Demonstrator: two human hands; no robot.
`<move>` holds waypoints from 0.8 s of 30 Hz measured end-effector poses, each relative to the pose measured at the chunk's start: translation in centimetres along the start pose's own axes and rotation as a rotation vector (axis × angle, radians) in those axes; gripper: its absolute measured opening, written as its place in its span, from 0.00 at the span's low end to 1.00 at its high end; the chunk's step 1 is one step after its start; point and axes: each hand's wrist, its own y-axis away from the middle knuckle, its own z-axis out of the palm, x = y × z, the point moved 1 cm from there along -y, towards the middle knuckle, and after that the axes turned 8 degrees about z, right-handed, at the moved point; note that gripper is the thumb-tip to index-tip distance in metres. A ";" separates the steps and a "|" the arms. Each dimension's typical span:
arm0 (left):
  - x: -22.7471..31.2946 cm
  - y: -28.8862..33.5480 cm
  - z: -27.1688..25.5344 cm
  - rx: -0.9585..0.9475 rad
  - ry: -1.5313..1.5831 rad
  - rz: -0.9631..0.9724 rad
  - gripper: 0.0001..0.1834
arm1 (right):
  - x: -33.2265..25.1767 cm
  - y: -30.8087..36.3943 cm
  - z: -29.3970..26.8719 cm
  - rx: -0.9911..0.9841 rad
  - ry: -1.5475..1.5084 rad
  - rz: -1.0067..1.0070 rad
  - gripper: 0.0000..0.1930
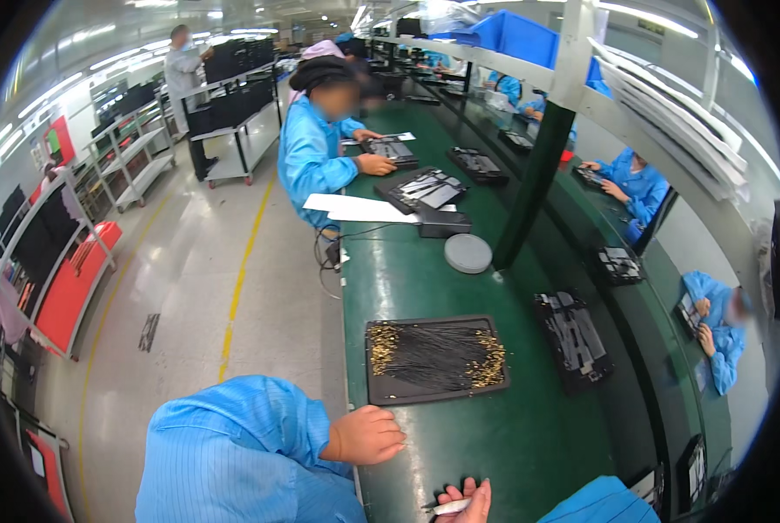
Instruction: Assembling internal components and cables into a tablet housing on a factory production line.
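My left hand [368, 435] rests at the near left edge of the green workbench [425, 283], its fingers curled down with nothing visible in them. Close to the lower edge of the view, my right hand [473, 504] is closed around a slim white pen-shaped tool [453, 506], whose thin tip points left. What kind of tool it is I cannot make out. Just beyond my left hand lies a dark rectangular tray [434, 397]. It holds a bundle of thin black cables [438, 353] with gold-coloured ends at both sides.
A black device frame [575, 340] lies right of the tray, near a conveyor strip. Farther up stand a round grey lid [468, 254], a black box [443, 221] and device trays [422, 188]. A co-worker [316, 148] in blue sits there; a post [538, 174] rises from the bench.
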 end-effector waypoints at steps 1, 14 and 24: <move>0.1 0.0 -0.1 -0.037 -0.002 -0.017 0.07 | 0.2 -0.1 0.0 0.020 -0.030 0.007 0.21; -0.1 0.0 0.2 -0.089 -0.051 0.021 0.08 | -0.2 0.8 0.2 -0.057 -0.051 -0.046 0.22; -0.1 -0.1 0.1 -0.072 -0.046 0.017 0.07 | 0.8 -0.4 -0.8 -0.031 -0.049 -0.047 0.22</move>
